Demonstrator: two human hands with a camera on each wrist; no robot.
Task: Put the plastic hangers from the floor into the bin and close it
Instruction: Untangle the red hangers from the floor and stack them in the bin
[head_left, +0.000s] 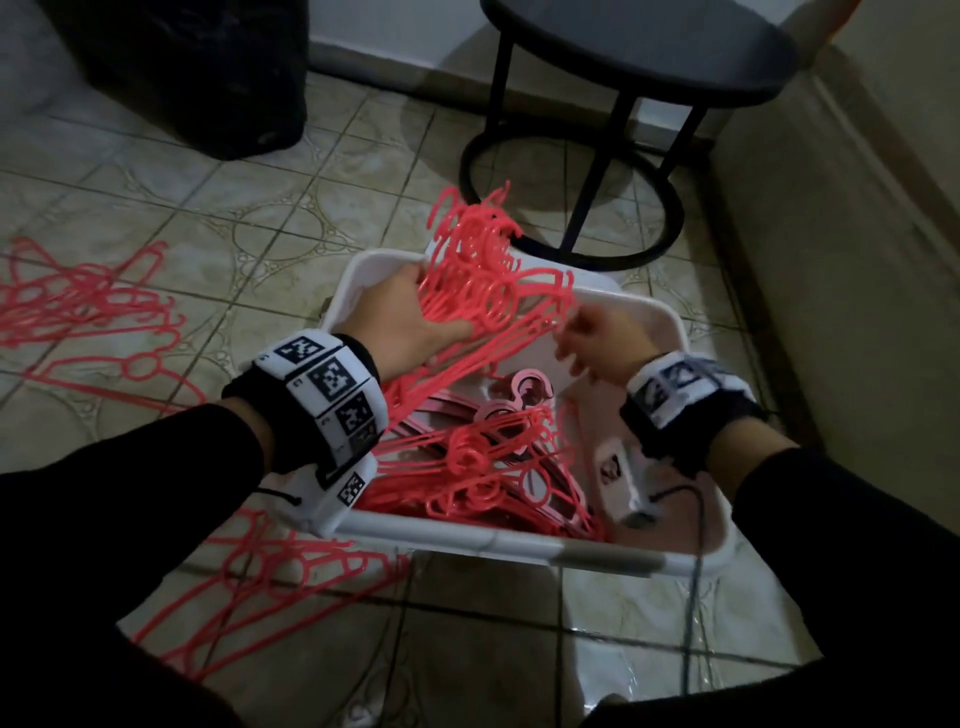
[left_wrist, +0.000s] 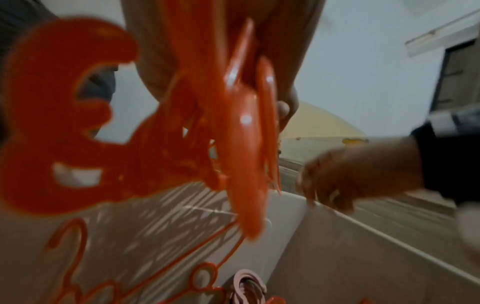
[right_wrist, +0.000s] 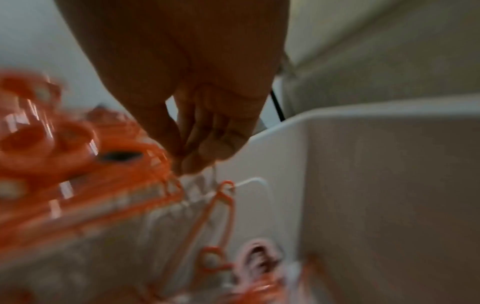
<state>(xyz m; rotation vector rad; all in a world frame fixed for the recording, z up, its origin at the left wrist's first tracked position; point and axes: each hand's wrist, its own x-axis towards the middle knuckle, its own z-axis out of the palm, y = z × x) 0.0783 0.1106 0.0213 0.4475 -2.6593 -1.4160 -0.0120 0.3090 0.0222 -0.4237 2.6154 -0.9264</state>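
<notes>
A thick bundle of coral-red plastic hangers (head_left: 483, 291) is gripped by the left hand (head_left: 400, 317) at the centre of the head view, over the far-left corner of the open white plastic bin (head_left: 498, 545); its hooks rise past the far rim. The gripping fingers are hidden behind the bundle there, and in the left wrist view only a blurred fingertip is seen beside it. The right hand (head_left: 597, 338), just right of the bundle, is blurred; its fingers are curled downward, and whether a hanger is pinched cannot be told, though the fingertips seem to touch the bundle's end. More red hangers and a few pale pink hangers (head_left: 498, 400) lie inside the bin. Loose red hangers (head_left: 88, 312) remain on the tiled floor (head_left: 270, 208) at the left edge and lower left, partly covered by the sleeve. A round black side table (head_left: 644, 47) stands just beyond the bin, a beige wall to its right.
</notes>
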